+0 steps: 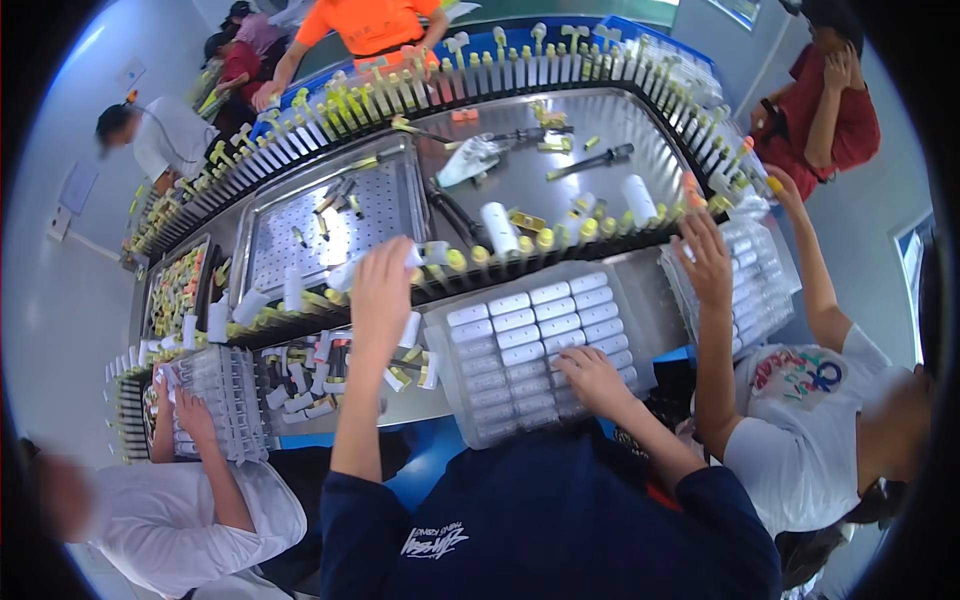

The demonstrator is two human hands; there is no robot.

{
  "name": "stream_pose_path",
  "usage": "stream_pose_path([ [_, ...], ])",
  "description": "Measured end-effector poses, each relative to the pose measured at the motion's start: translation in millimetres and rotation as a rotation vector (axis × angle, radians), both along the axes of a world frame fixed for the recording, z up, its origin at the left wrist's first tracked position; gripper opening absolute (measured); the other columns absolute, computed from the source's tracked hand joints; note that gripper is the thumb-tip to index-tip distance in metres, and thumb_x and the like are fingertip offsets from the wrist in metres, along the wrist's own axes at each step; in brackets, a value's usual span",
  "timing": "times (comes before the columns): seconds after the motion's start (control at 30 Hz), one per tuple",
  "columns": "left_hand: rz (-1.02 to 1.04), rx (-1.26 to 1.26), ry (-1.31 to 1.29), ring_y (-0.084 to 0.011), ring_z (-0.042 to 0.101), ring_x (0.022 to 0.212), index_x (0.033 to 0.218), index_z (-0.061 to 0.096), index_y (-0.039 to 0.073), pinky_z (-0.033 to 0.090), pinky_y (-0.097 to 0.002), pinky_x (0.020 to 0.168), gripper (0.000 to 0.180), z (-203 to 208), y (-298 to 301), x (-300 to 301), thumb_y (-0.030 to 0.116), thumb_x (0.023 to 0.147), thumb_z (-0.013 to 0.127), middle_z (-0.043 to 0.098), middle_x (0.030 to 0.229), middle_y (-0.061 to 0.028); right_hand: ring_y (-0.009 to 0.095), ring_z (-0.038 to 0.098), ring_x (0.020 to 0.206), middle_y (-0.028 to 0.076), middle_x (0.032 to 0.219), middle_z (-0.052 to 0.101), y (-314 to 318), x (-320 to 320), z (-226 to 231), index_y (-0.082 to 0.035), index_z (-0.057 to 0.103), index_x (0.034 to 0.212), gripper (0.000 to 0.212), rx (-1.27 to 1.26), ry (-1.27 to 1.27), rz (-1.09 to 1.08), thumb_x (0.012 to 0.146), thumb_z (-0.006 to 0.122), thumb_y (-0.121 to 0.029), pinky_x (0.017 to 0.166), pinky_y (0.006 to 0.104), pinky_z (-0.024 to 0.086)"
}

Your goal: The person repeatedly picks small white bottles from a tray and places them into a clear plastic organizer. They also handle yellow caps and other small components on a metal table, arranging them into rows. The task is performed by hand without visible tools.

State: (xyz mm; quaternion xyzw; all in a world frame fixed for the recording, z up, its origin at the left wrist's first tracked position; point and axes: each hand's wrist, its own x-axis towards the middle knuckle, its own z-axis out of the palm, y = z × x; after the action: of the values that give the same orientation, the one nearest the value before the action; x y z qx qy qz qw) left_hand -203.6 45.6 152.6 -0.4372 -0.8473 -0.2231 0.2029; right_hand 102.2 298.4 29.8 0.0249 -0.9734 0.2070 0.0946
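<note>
My left hand (383,285) is raised at the rack edge, its fingers bent and closed around a white cylinder (413,256), of which only a small part shows. My right hand (592,382) lies on a clear plastic tray (437,345), fingertips touching the white cylinders in its middle columns. Its fingers are apart and seem to grip nothing. Rows of white cylinders (515,320) fill the tray; the upper ones look brighter than the lower ones. Just beyond the tray runs a black rack (440,288) with yellow-tipped pegs (480,258), some bearing white cylinders.
A perforated metal tray (280,235) and a steel surface with loose dark tools (600,160) lie inside the rack loop. Loose parts (310,375) lie left of my tray. Co-workers' hands (710,262) work at a second tray (750,285) on the right and stacked trays (225,400) on the left.
</note>
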Motion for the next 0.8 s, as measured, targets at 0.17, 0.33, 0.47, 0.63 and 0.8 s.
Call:
stream_pose_path([
  [0.17,0.075,-0.018,-0.333,-0.0405,0.061,0.126,0.141,0.06,0.004,0.047,-0.0517,0.109,0.035,-9.4,3.3,-25.8,0.009,0.107,0.057,0.067,0.135,-0.0205,0.031,0.063,0.127,0.011,0.13,0.067,11.8,-3.9,-14.9,-0.01,0.069,0.126,0.037,0.031,0.034,0.026,0.089,0.069,-0.01,0.11,0.0482,0.049],
  [0.33,0.015,-0.131,-0.049,-0.0363,0.062,0.121,0.138,0.062,0.004,0.046,-0.0505,0.107,0.034,-16.3,-20.7,-41.1,0.012,0.105,0.058,0.069,0.127,-0.0165,0.03,0.063,0.116,0.011,0.117,0.065,8.1,-14.6,-34.9,-0.007,0.068,0.124,0.034,0.068,-0.02,-0.02,0.09,0.069,-0.013,0.107,0.0459,0.049],
  [0.47,0.086,-0.056,0.012,-0.0348,0.064,0.116,0.13,0.066,0.005,0.044,-0.0503,0.105,0.034,-32.1,-47.8,-50.7,0.019,0.1,0.068,0.071,0.121,-0.0146,0.03,0.063,0.112,0.012,0.111,0.064,5.4,-20.5,-34.0,-0.002,0.065,0.123,0.034,0.194,-0.038,0.034,0.092,0.068,-0.015,0.104,0.0454,0.05],
  [0.63,0.268,-0.039,0.089,-0.0327,0.065,0.117,0.128,0.068,0.007,0.041,-0.0532,0.114,0.045,-36.2,-69.9,-57.6,0.032,0.093,0.08,0.072,0.12,-0.0107,0.04,0.065,0.111,0.02,0.115,0.065,-10.8,-26.3,14.3,0.001,0.059,0.125,0.03,-0.036,-0.075,-0.023,0.101,0.067,-0.014,0.101,0.0503,0.052],
  [0.8,0.48,-0.037,0.342,-0.0351,0.059,0.135,0.135,0.064,0.005,0.031,-0.0609,0.125,0.047,-44.8,-81.7,-21.4,0.024,0.094,0.076,0.067,0.14,-0.0138,0.05,0.065,0.108,0.031,0.121,0.065,-11.1,-78.2,97.2,0.007,0.055,0.137,0.034,-0.43,0.174,-0.261,0.11,0.06,-0.013,0.096,0.0521,0.053],
])
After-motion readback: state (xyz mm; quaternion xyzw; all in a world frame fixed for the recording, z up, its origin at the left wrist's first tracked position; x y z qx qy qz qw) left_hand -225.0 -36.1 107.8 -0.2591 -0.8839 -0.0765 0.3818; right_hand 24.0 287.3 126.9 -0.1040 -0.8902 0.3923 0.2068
